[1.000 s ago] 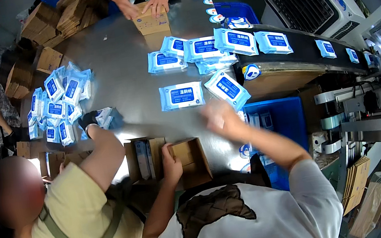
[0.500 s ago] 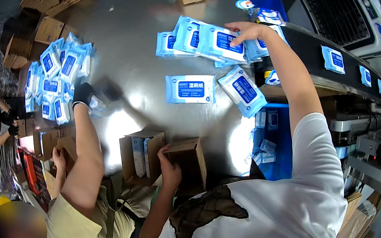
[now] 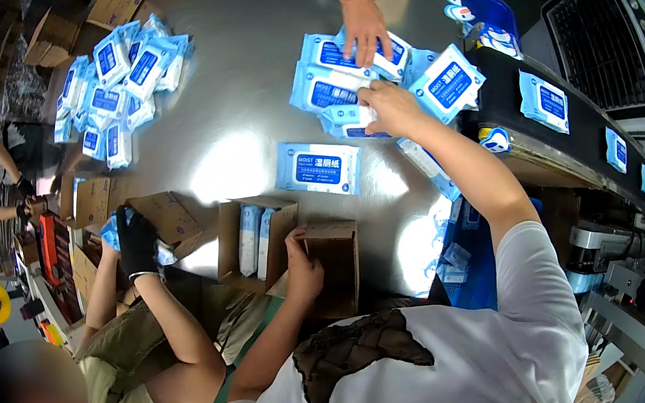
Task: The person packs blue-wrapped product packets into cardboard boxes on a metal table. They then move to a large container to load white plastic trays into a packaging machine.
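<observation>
My left hand (image 3: 305, 272) is closed on the near-left wall of an open, upright cardboard box (image 3: 337, 270) at the table's near edge. Directly left of it stands another cardboard box (image 3: 282, 241) with white-and-blue packs upright inside. My right hand (image 3: 395, 109) reaches into a heap of wet wipes packs, its fingers bent over the end of one wet wipes pack (image 3: 345, 119). A co-worker's bare hand (image 3: 365, 27) presses on a wet wipes pack (image 3: 392, 53) just beyond. A single wet wipes pack (image 3: 319, 167) lies flat nearer me.
On the right, a conveyor belt (image 3: 578, 126) carries spaced packs. A blue crate (image 3: 478, 266) stands below the table's right side. Left lies a large pile of packs (image 3: 109, 87); nearby, a co-worker's black-gloved hand (image 3: 138, 241) holds a pack by a cardboard box (image 3: 167, 220).
The view has shifted. My right hand has moved from the heap's upper packs to a nearer one. A co-worker's hand has come in from the far side. The gloved hand has left the pile.
</observation>
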